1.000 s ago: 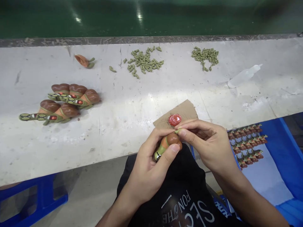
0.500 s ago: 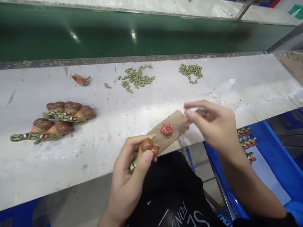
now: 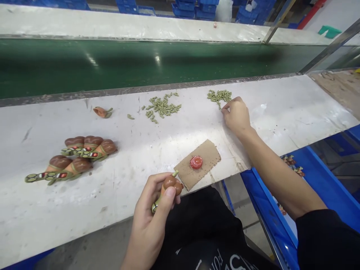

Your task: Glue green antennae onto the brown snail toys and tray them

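Figures (image 3: 80,165), painted brown, orange and green, about five: lay in two rows well left of the cardboard (image 3: 207,151), grouped apart from the loose parts, probably to keep them sorted. Orange-and-green piece (image 3: 101,111), hollow at one end, one: lay left of the cardboard and beyond it. Single green peg (image 3: 130,116): lay nearer the cardboard than that piece, apart from any heap. Left hand (image 3: 149,217): just left of the cardboard and on its near side, thumb and fingers closed round the held figure (image 3: 170,183); a green stub (image 3: 175,173) stuck out free of the grip, seemingly so that this end could be reached. Larger heap of green pegs (image 3: 165,108): beyond the cardboard, to its left, spread loosely. Red cap (image 3: 196,162), glossy, one: sat on the cardboard, which perhaps shielded the table (image 3: 135,150) from spots. Smaller heap of green pegs (image 3: 219,95): beyond the cardboard, slightly right. Right hand (image 3: 237,115): beyond and right of the cardboard, fingertips drawn together at that heap's near edge; whether they gripped a peg could not be told. Blue tray (image 3: 320,170): below table level, well right of the cardboard, holding further figures (image 3: 298,171); right forearm (image 3: 275,172) stood in the way and hid part of it. Metal post (image 3: 332,47), slanted: far beyond the cardboard and to its right, obstructing neither hand.
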`<move>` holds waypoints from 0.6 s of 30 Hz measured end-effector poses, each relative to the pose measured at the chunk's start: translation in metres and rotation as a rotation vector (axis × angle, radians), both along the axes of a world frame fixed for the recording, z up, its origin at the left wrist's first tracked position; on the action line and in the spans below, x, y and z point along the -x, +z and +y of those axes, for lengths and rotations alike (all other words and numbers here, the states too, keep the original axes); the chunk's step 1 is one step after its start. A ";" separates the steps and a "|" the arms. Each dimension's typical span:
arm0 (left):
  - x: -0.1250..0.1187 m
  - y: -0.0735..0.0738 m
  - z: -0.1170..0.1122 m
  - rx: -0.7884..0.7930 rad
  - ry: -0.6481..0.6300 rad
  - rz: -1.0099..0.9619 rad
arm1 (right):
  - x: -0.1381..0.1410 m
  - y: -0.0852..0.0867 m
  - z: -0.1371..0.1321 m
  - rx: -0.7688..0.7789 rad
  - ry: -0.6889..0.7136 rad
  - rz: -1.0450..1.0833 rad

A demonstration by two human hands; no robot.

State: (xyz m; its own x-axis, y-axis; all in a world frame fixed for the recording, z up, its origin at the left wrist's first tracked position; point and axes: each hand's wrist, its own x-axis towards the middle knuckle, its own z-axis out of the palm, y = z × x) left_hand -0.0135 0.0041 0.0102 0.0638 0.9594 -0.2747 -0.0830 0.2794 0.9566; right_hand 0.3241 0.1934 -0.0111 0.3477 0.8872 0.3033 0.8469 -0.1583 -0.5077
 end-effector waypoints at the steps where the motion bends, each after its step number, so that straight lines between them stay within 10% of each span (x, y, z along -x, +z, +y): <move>1: 0.001 -0.001 0.000 0.001 0.011 -0.014 | 0.003 0.005 -0.007 0.005 0.007 0.021; 5: 0.007 -0.005 0.005 -0.009 0.069 -0.054 | 0.037 0.031 -0.063 0.051 0.123 0.169; 11: 0.004 -0.008 0.015 0.008 -0.048 -0.197 | 0.108 0.063 -0.166 0.100 0.746 0.476; 18: -0.007 -0.010 0.015 0.041 -0.110 -0.291 | 0.128 0.058 -0.184 0.145 0.661 0.637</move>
State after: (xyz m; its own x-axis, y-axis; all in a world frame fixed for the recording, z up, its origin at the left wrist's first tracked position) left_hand -0.0066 0.0194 0.0005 0.2480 0.9309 -0.2683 -0.3184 0.3399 0.8849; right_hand 0.1962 0.0095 0.0465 -0.1795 0.9787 0.0994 0.3555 0.1587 -0.9211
